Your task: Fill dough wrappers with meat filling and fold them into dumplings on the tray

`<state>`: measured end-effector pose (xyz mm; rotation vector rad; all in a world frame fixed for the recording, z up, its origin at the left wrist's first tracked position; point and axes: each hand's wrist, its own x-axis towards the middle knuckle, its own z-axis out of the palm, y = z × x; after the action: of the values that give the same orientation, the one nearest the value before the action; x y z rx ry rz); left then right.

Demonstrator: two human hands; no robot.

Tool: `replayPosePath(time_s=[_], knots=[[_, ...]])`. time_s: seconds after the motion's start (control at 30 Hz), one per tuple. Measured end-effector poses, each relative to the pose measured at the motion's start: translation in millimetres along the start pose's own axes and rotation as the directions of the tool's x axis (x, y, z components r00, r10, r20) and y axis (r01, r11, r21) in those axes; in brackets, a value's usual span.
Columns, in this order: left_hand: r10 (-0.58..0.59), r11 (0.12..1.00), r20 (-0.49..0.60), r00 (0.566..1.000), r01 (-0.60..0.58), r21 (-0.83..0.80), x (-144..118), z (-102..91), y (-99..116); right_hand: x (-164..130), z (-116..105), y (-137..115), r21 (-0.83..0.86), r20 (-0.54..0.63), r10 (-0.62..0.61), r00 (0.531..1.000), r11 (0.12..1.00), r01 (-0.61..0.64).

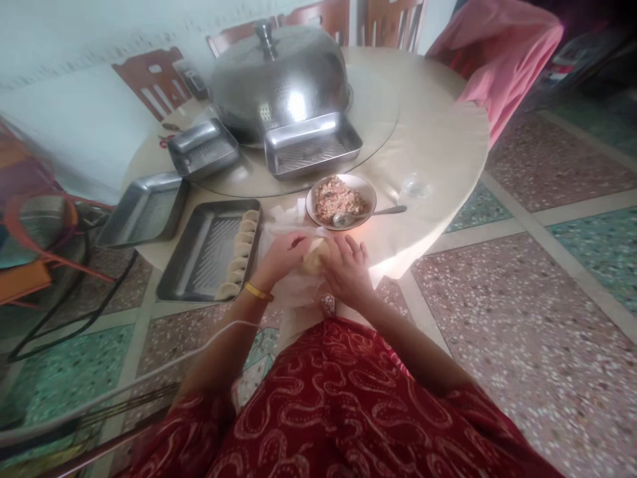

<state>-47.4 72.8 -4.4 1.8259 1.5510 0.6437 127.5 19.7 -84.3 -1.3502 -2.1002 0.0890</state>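
Both hands, left hand and right hand, close around 1 dumpling at the table's near edge, just before the filling bowl. Judging by that, pleating is underway; next it calls for placement beside the row in the near tray.

The dumpling is mostly hidden between the left hand and right hand, so its folds cannot be told. The left edge is smeared with blur. The chairs are cut off behind the table.
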Motion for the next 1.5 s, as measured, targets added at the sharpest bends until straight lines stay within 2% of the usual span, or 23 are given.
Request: replayPosePath(time_s=[0.07, 0.2, 0.3, 0.4, 0.53, 0.63, 0.7, 0.77, 0.87, 0.97, 1.07, 1.2, 1.3, 1.4, 1.47, 1.5], knots=[[-0.032, 0.996, -0.036, 0.999, 0.029, -0.084, -0.7, -3.1, -1.5, 3.7, 0.7, 1.3, 0.036, -0.052, -0.009, 0.999, 0.999, 0.011], [-0.056, 0.977, -0.081, 0.995, 0.038, -0.212, -4.0, -15.8, 7.0, 22.0, -10.9, 8.7, 0.213, -0.240, 0.027, 0.970, 0.977, 0.026], [-0.020, 0.958, -0.059, 0.998, 0.002, -0.287, -7.3, -28.5, 24.2, 46.4, -29.8, 12.8, 0.358, -0.274, 0.043, 0.961, 0.932, 0.060], [0.053, 0.958, -0.041, 0.998, -0.063, -0.279, -9.2, -38.0, 43.4, 69.7, -49.1, 13.4, 0.548, -0.168, 0.043, 0.985, 0.835, 0.057], [0.131, 0.943, -0.017, 0.991, -0.130, -0.307, -9.4, -39.9, 56.9, 87.2, -65.9, 13.5, 0.817, 0.073, 0.072, 0.995, 0.568, -0.101], [0.149, 0.908, -0.002, 0.989, -0.138, -0.397, -10.1, -35.2, 56.5, 91.4, -74.3, 14.4, 0.898, 0.204, 0.123, 0.971, 0.372, -0.236], [0.176, 0.882, 0.050, 0.983, -0.135, -0.451, -11.2, -31.7, 54.1, 92.3, -80.4, 14.4, 0.910, 0.242, 0.159, 0.957, 0.305, -0.280], [0.211, 0.879, 0.096, 0.973, -0.146, -0.455, -12.2, -28.9, 51.8, 92.3, -87.4, 13.9, 0.913, 0.256, 0.183, 0.949, 0.277, -0.299], [0.215, 0.891, 0.059, 0.975, -0.171, -0.420, -13.5, -27.2, 51.4, 91.3, -98.6, 12.6, 0.913, 0.248, 0.180, 0.952, 0.284, -0.292], [0.223, 0.883, -0.018, 0.975, -0.210, -0.420, -15.3, -28.0, 54.8, 89.4, -107.6, 11.8, 0.899, 0.232, 0.120, 0.965, 0.352, -0.260], [0.288, 0.886, -0.024, 0.957, -0.276, -0.372, -18.0, -28.1, 58.9, 87.3, -111.0, 11.3, 0.876, 0.216, 0.055, 0.975, 0.430, -0.218], [0.367, 0.881, -0.071, 0.927, -0.371, -0.292, -23.5, -24.5, 63.1, 84.6, -111.0, 10.2, 0.850, 0.095, -0.012, 0.995, 0.521, -0.075], [0.414, 0.878, -0.176, 0.893, -0.443, -0.182, -29.0, -22.9, 67.6, 82.7, -112.9, 9.3, 0.781, -0.059, -0.047, 0.997, 0.620, 0.075], [0.479, 0.852, -0.281, 0.831, -0.518, -0.079, -35.3, -22.9, 70.4, 82.4, -115.2, 9.4, 0.722, -0.143, -0.081, 0.986, 0.673, 0.160], [0.435, 0.848, -0.381, 0.816, -0.513, -0.131, -41.0, -18.8, 68.2, 84.6, -115.2, 10.6, 0.685, -0.157, -0.063, 0.986, 0.712, 0.155], [0.366, 0.845, -0.434, 0.823, -0.489, -0.215, -44.5, -14.1, 65.7, 86.6, -114.7, 11.4, 0.655, -0.152, -0.037, 0.988, 0.745, 0.129]])
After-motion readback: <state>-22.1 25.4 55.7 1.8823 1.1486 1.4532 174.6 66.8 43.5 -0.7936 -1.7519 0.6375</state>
